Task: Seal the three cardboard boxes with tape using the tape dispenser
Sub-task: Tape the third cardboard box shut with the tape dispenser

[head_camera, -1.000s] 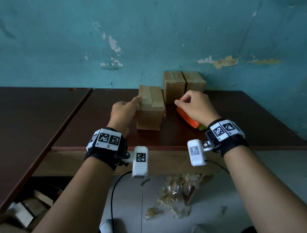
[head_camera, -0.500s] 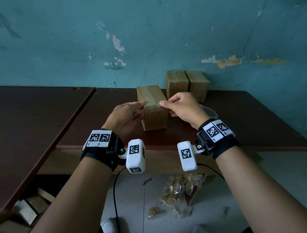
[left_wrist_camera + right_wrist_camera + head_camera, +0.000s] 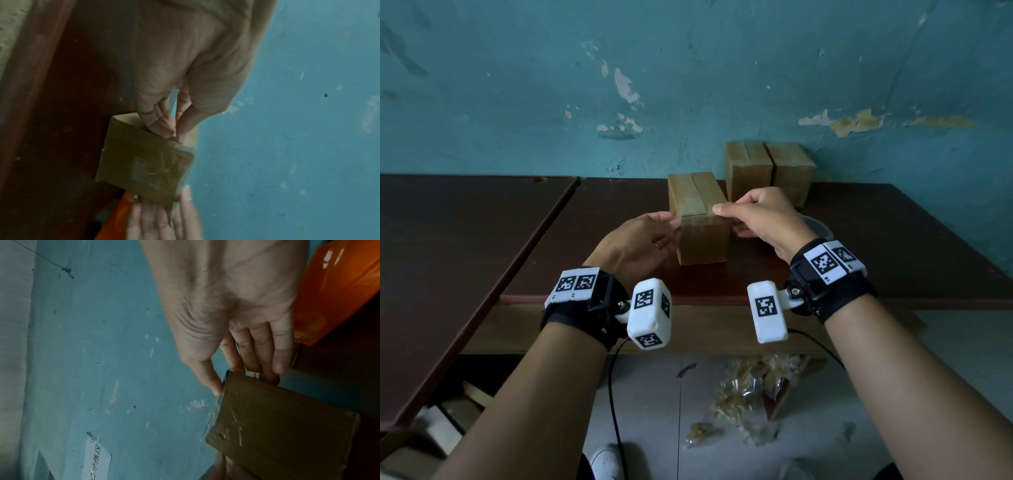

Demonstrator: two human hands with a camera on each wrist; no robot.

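A small cardboard box stands on the dark table, with glossy tape on its top seam and front face. My left hand pinches its upper left edge, thumb above and fingers on the side. My right hand grips its upper right edge, thumb on top and fingers down the side. Two more boxes stand side by side at the wall. The orange tape dispenser lies just right of the held box, mostly hidden behind my right hand in the head view.
A second dark table adjoins on the left with a narrow gap between. The teal wall stands right behind the boxes. Crumpled clear tape scraps and a cable lie on the floor below the table's front edge.
My right hand has come off the orange dispenser and taken the box's right edge. My left hand has shifted to the box's front left corner, and the box sits slightly nearer.
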